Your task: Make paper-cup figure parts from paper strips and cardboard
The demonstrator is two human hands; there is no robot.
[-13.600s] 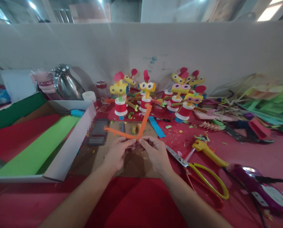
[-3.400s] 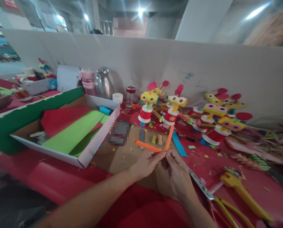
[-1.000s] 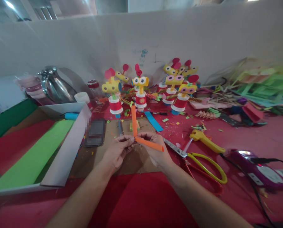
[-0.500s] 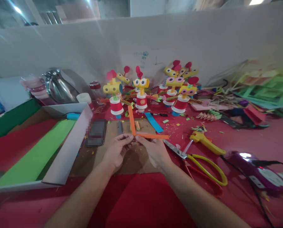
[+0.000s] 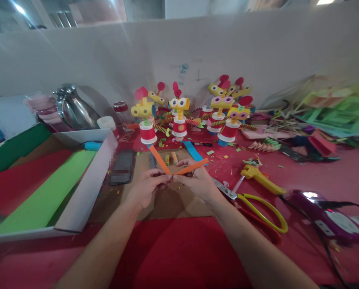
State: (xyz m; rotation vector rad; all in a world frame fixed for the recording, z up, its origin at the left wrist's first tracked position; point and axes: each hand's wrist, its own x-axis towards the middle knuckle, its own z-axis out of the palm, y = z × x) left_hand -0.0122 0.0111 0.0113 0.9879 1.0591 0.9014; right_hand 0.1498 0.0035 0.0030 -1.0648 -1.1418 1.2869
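Two orange paper strips (image 5: 160, 159) meet at their near ends in a wide V above the brown board (image 5: 167, 206). My left hand (image 5: 151, 184) pinches the joined corner from the left, thumb and fingers together. From the right, my right hand (image 5: 194, 178) pinches the same corner, its other fingers behind the right-hand strip. Small folded paper springs (image 5: 173, 157) lie on the board just beyond my hands. A blue paper strip (image 5: 195, 153) rests behind my right hand.
Paper-cup figures (image 5: 179, 126) stand along the back. At left are a box (image 5: 80, 192) of coloured paper and a phone (image 5: 122, 168). Scissors (image 5: 268, 206), a yellow glue gun (image 5: 263, 179) and a purple device (image 5: 337, 220) lie at right.
The orange strips have turned from an upright L into a wide V, the left one leaning left and the right one tilting up. My right hand's fingers have spread behind the strip.
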